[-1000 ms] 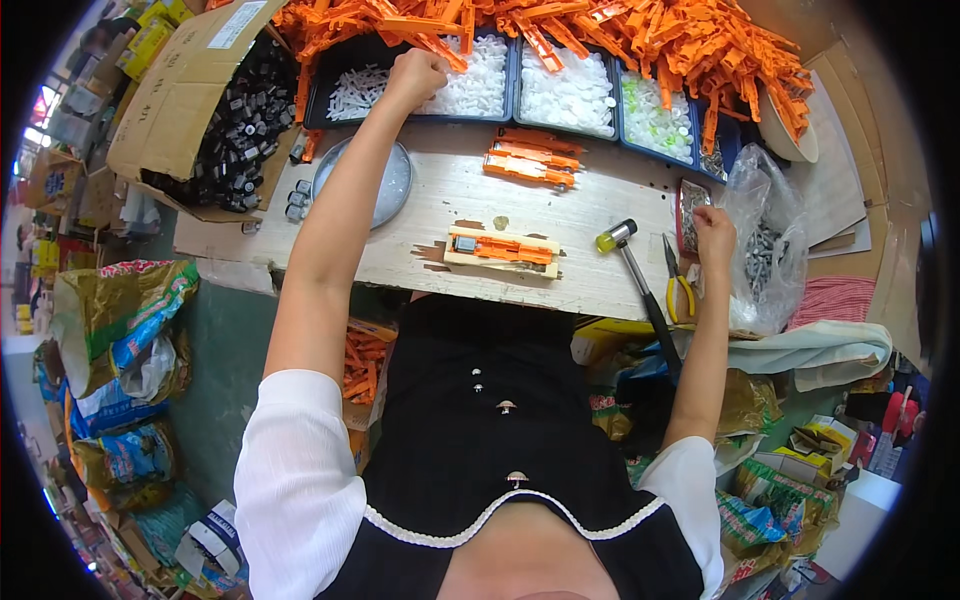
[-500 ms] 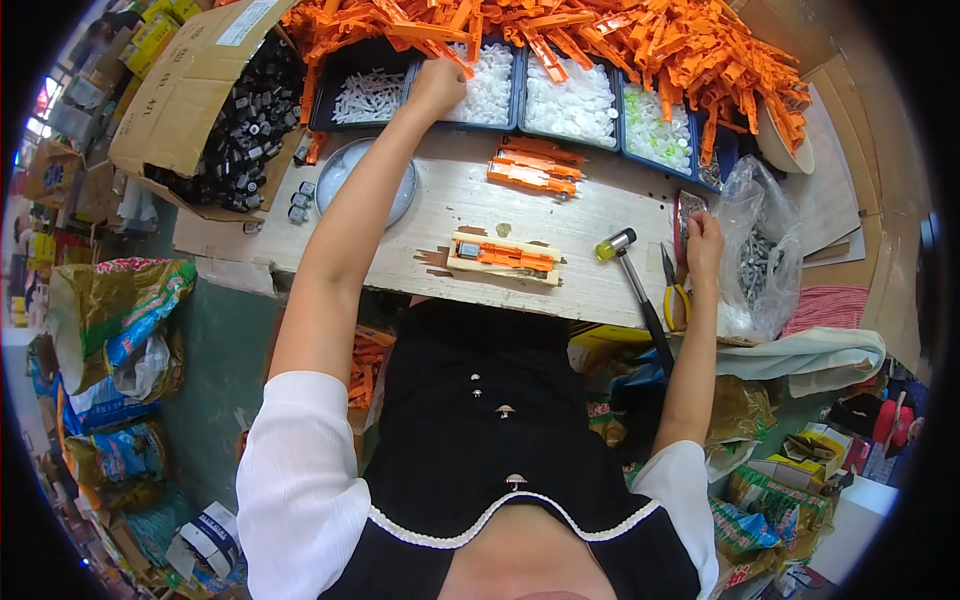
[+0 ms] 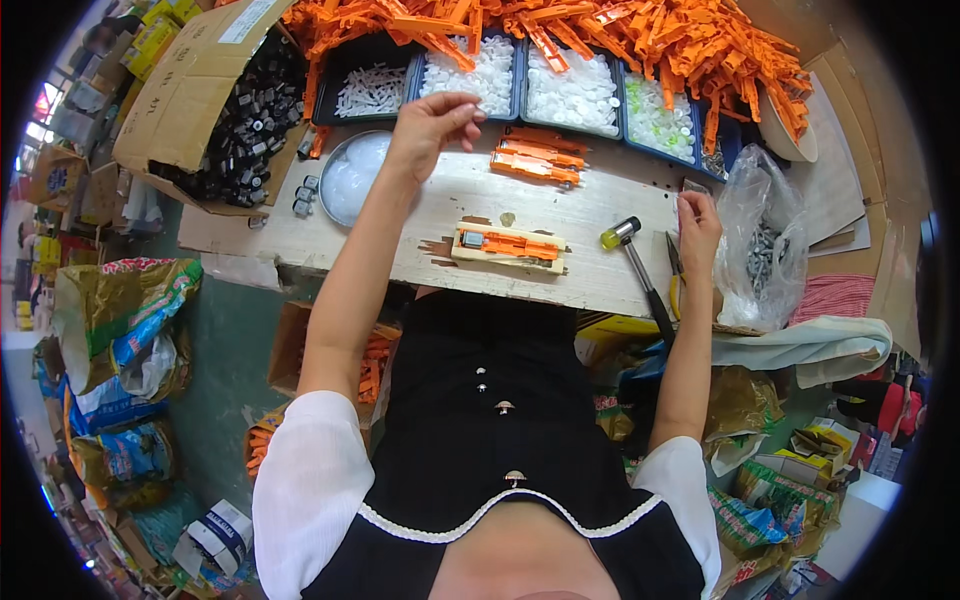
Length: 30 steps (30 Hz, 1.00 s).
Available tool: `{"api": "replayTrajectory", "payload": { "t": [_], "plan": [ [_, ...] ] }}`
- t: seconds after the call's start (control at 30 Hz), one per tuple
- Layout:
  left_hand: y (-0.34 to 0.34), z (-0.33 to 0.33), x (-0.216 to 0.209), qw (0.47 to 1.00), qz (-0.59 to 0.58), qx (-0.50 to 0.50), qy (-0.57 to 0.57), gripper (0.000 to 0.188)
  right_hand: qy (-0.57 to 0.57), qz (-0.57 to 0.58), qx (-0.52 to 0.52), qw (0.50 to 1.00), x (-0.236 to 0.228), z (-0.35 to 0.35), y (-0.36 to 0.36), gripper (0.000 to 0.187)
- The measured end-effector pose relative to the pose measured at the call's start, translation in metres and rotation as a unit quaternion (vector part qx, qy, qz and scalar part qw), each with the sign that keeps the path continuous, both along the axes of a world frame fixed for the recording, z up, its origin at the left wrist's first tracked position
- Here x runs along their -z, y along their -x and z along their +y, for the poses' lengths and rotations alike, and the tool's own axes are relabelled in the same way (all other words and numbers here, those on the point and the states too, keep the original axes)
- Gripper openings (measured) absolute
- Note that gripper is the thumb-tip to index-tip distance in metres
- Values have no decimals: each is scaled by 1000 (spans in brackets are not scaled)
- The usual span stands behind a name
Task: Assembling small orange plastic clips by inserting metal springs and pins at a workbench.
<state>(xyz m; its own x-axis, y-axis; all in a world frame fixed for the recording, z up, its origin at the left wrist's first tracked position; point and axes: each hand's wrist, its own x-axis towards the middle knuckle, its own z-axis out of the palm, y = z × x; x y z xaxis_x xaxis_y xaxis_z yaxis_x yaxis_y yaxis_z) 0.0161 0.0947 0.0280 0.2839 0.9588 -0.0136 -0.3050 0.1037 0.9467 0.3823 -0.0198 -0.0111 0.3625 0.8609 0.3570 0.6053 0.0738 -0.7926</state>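
Head view shows us an orange piece (image 3: 515, 244) seated in a cream block (image 3: 500, 258) near the table's (image 3: 590, 220) front edge, a hammer (image 3: 652, 298) right of it, a round dish (image 3: 325, 190) and stacked orange parts (image 3: 540, 157) beyond, then trays (image 3: 570, 128) of white pieces (image 3: 575, 92). Our right hand (image 3: 698, 235), fingers bent, partly hides pliers (image 3: 675, 292); our left hand (image 3: 430, 130), fingers curled, blocks a tray's front edge. Whether either pinches anything, we cannot tell. The orange piece's long axis runs left to right, grey end pointing left.
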Motion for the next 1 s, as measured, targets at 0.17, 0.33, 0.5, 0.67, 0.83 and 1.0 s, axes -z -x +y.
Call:
{"api": "replayTrajectory", "payload": {
  "t": [0.17,0.33,0.5,0.67,0.83,1.0],
  "plan": [
    [19,-76,14,998,8,28,53,13,5,-43,-39,998,3,3,14,8],
    [79,-178,52,968,111,87,206,13,-4,-39,-53,998,22,-6,-1,10],
    [156,-264,173,898,93,-136,408,6,28,42,-38,998,29,-7,-12,8],
    [179,-265,271,868,33,-230,438,10,26,35,-49,998,23,-13,2,9],
    [224,-153,283,839,-105,-371,385,17,52,49,-27,997,10,-17,4,11],
    [242,-151,312,840,-187,-363,358,23,48,59,-34,997,1,-16,10,10]
  ]
}}
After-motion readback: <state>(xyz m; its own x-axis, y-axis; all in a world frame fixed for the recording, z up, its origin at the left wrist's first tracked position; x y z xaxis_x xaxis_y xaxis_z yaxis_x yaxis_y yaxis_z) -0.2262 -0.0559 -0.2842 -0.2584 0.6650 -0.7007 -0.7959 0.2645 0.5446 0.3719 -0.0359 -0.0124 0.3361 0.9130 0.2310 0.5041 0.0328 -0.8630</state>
